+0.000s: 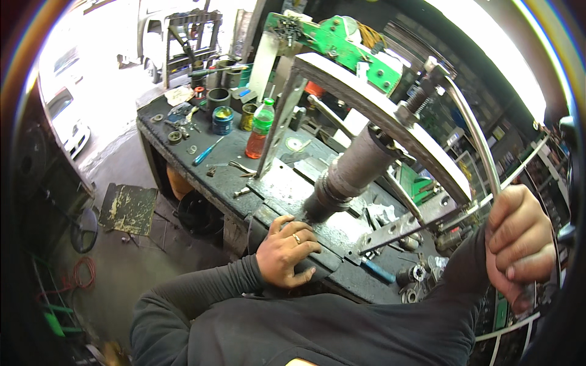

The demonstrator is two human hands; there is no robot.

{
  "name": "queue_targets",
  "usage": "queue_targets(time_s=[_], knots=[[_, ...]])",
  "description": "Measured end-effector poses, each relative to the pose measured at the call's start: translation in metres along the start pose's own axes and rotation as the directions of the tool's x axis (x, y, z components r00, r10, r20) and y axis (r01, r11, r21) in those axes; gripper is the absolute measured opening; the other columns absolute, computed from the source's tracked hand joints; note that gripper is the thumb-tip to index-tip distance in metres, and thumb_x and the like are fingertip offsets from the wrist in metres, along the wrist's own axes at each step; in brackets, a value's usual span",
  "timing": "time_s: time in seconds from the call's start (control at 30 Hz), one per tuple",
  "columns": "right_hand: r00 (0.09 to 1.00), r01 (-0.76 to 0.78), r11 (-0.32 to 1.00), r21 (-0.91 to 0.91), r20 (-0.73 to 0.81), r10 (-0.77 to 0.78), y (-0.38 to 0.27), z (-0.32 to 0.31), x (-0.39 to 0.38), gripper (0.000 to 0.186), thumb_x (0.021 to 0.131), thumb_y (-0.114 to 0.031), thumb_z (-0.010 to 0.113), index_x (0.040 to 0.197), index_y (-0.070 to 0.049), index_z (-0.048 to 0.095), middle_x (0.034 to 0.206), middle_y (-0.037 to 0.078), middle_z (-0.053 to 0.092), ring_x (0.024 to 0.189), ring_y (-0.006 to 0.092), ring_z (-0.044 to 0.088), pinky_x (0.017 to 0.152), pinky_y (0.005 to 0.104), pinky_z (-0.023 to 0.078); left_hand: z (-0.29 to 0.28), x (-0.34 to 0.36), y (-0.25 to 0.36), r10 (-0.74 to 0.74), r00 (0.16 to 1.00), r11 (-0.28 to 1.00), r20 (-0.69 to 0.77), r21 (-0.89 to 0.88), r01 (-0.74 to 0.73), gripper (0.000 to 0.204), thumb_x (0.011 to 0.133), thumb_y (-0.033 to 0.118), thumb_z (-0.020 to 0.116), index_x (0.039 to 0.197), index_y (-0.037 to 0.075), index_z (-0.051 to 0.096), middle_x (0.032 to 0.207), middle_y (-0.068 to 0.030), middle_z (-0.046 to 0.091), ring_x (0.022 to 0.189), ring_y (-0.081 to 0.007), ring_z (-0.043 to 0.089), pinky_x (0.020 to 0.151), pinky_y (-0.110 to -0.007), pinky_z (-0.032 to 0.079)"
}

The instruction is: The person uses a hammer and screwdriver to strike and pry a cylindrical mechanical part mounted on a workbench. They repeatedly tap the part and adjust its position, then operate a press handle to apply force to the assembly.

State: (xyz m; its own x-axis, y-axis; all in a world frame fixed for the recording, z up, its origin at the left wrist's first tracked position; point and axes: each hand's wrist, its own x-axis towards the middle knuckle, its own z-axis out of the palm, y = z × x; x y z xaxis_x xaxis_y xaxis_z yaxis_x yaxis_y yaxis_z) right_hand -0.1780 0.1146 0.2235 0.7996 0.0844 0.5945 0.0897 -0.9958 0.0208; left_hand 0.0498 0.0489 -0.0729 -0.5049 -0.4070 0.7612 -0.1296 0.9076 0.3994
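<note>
My right hand is wrapped round the lower end of a long metal lever. The lever's upper end joins a threaded screw on the top beam of a steel press frame. Beneath that beam a grey metal cylinder stands tilted in the picture, with a narrower ringed collar at its lower part. My left hand rests with fingers spread on the dark near edge of the press base, close to the cylinder's foot. A ring is on one finger.
The workbench carries a green-capped bottle of red liquid, a blue tin, a blue screwdriver and small metal parts. A blue-handled tool lies beside the base at right. A worn board lies on the floor at left.
</note>
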Motion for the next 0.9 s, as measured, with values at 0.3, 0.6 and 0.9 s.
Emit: queue_targets(time_s=[0.3, 0.6, 0.9], knots=[[0.990, -0.079, 0.995, 0.060, -0.110, 0.085, -0.011, 0.013, 0.009, 0.037, 0.096, -0.041, 0.058, 0.079, -0.008, 0.054, 0.045, -0.004, 0.048, 0.035, 0.0082, 0.043, 0.044, 0.0257, 0.035, -0.002, 0.001, -0.003, 0.099, 0.994, 0.993, -0.046, -0.058, -0.101, 0.032, 0.067, 0.024, 0.074, 0.094, 0.011, 0.063, 0.096, -0.0034, 0.063, 0.104, -0.0244, 0.057, 0.100, -0.045, 0.033], [0.784, -0.449, 0.893, 0.036, -0.463, 0.413, -0.041, 0.034, 0.004, 0.024, 0.093, -0.034, 0.055, 0.083, -0.012, 0.055, 0.052, -0.002, 0.047, 0.047, 0.0151, 0.049, 0.099, 0.0596, 0.034, -0.016, -0.004, -0.025, 0.289, 0.953, 0.921, 0.090, -0.298, -0.251, 0.032, 0.066, 0.017, 0.074, 0.095, 0.008, 0.064, 0.099, -0.0079, 0.060, 0.106, -0.0295, 0.055, 0.096, -0.046, 0.039], [0.420, -0.903, 0.347, -0.255, -0.701, 0.576, -0.074, 0.060, 0.036, 0.032, 0.090, -0.026, 0.054, 0.105, 0.000, 0.064, 0.109, 0.018, 0.062, 0.103, 0.0282, 0.058, 0.104, 0.0454, 0.038, -0.033, 0.010, -0.056, 0.574, 0.787, 0.808, 0.227, -0.311, -0.500, 0.036, 0.071, 0.020, 0.071, 0.103, 0.007, 0.062, 0.110, -0.0129, 0.055, 0.115, -0.0336, 0.050, 0.101, -0.048, 0.039]])
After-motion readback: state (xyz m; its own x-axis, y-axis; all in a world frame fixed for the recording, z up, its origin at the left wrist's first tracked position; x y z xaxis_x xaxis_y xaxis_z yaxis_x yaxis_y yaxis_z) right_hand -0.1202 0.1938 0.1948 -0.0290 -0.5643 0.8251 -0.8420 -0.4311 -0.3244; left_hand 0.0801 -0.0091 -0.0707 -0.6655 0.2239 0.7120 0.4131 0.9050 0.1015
